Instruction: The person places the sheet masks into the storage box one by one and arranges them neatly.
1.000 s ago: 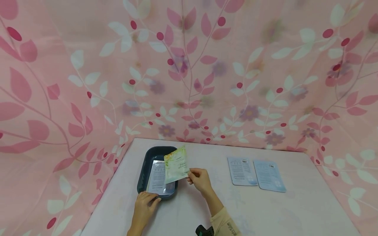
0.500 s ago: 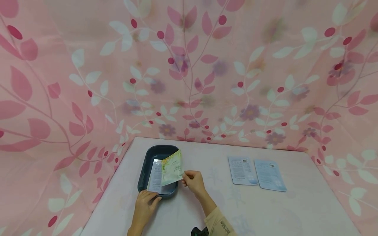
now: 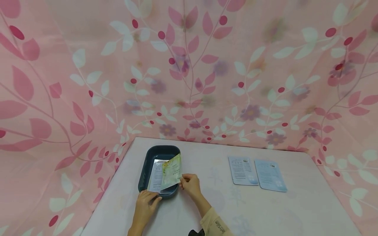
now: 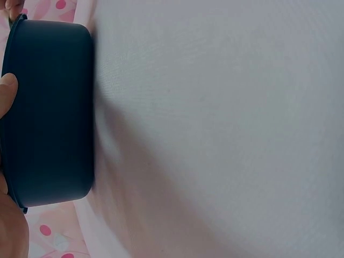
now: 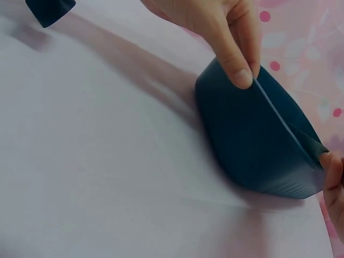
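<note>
In the head view my left hand (image 3: 144, 207) pinches the near rim of a dark blue rectangular basin (image 3: 142, 173); its thumb (image 4: 7, 91) lies against the outer wall in the left wrist view. My right hand (image 3: 190, 185) pinches the lower right corner of a pale green and yellow sachet (image 3: 171, 171). This sachet slants within the basin's right side, partly over a silver-white printed sachet (image 3: 155, 175) that lies inside. In the right wrist view only a dark corner of the held sachet (image 5: 312, 142) shows above the rim.
Two light blue printed sachets (image 3: 243, 170) (image 3: 270, 175) lie side by side on the white tabletop (image 3: 224, 209), right of the basin. A pink floral cloth (image 3: 189, 82) hangs behind. A black object (image 3: 196, 232) is at the bottom edge by the right sleeve.
My right hand has moved left and slightly nearer, lowering the green sachet from above the basin's right rim into the basin. The left hand stays on the near rim.
</note>
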Demonstrator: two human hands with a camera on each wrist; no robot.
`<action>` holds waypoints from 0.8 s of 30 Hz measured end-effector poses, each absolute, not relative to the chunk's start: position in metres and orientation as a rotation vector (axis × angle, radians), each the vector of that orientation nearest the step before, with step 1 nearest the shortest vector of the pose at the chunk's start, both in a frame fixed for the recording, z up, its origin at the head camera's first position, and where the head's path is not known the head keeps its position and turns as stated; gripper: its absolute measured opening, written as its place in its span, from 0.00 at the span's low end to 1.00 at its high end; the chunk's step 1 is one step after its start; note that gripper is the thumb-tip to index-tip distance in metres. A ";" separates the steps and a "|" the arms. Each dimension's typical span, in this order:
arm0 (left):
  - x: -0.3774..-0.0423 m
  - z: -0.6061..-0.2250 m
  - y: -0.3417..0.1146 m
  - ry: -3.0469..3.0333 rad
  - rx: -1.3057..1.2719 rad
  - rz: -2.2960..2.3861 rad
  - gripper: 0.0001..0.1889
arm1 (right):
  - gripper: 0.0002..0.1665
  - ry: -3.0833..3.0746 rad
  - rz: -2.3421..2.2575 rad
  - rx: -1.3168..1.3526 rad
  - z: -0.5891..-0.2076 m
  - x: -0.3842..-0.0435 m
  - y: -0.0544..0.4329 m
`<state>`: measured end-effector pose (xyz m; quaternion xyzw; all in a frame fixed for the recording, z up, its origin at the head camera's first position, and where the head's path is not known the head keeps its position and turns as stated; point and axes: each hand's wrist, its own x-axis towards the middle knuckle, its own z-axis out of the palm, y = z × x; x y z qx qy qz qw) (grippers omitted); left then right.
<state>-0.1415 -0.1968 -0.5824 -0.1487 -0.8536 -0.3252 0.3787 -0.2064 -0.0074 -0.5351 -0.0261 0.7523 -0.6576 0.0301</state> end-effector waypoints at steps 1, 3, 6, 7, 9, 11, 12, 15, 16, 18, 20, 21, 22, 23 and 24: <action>-0.142 -0.583 -0.197 -2.183 -0.379 -0.827 0.14 | 0.09 2.342 -2.012 -0.074 -0.536 -0.206 -0.009; -0.142 -0.583 -0.197 -2.193 -0.372 -0.826 0.14 | 0.08 2.399 -1.971 -0.068 -0.538 -0.206 -0.011; -0.142 -0.584 -0.197 -2.203 -0.363 -0.825 0.14 | 0.06 2.475 -1.927 -0.071 -0.538 -0.206 -0.014; -0.142 -0.584 -0.197 -2.205 -0.361 -0.828 0.14 | 0.05 2.520 -1.900 -0.082 -0.538 -0.206 -0.015; -0.142 -0.584 -0.197 -2.204 -0.363 -0.833 0.14 | 0.06 2.602 -1.848 -0.113 -0.537 -0.205 -0.016; -0.143 -0.584 -0.197 -2.198 -0.371 -0.836 0.14 | 0.06 2.667 -1.793 -0.146 -0.535 -0.205 -0.018; -0.143 -0.584 -0.197 -2.195 -0.375 -0.838 0.14 | 0.07 2.699 -1.768 -0.167 -0.535 -0.204 -0.019; -0.143 -0.583 -0.197 -2.191 -0.386 -0.842 0.14 | 0.07 2.741 -1.716 -0.208 -0.533 -0.203 -0.021; -0.143 -0.582 -0.196 -2.191 -0.389 -0.842 0.14 | 0.07 2.746 -1.711 -0.217 -0.533 -0.202 -0.021; -0.142 -0.582 -0.196 -2.197 -0.387 -0.842 0.14 | 0.06 2.753 -1.712 -0.240 -0.533 -0.202 -0.022; -0.142 -0.582 -0.196 -2.211 -0.372 -0.836 0.14 | 0.06 2.747 -1.712 -0.237 -0.532 -0.201 -0.023; -0.142 -0.582 -0.196 -2.221 -0.361 -0.834 0.14 | 0.06 2.745 -1.712 -0.237 -0.532 -0.201 -0.023; -0.141 -0.582 -0.196 -2.230 -0.350 -0.831 0.14 | 0.06 2.742 -1.715 -0.241 -0.532 -0.200 -0.023; -0.141 -0.582 -0.196 -2.240 -0.336 -0.827 0.14 | 0.06 2.740 -1.716 -0.245 -0.533 -0.200 -0.023; -0.141 -0.582 -0.195 -2.249 -0.324 -0.824 0.14 | 0.06 2.734 -1.716 -0.244 -0.533 -0.200 -0.023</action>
